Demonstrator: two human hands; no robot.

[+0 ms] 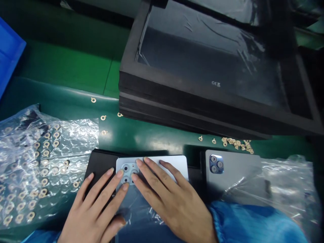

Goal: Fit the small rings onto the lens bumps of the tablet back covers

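Observation:
A light silver-blue tablet [138, 216] lies back side up in front of me, its lower part under clear film. It rests over a black slab [101, 160] that shows at its left. My left hand [93, 209] has its fingers stretched out, the fingertips at the left side of the camera block [126, 167]. From the right, my right hand [169, 192] lies flat over the tablet, fingers spread, the index fingertip at the camera block's lower right. Neither hand grips anything. Parts of the camera block are hidden under the fingertips.
At right lies a grey tablet [235, 172] partly under a clear plastic bag [288, 179]. Small gold tabbed rings [236, 143] are piled behind it. Black foam frames [162, 91] are stacked at the back. Clear plastic [76, 135] with several rings lies left, a blue bin [10, 50] beyond.

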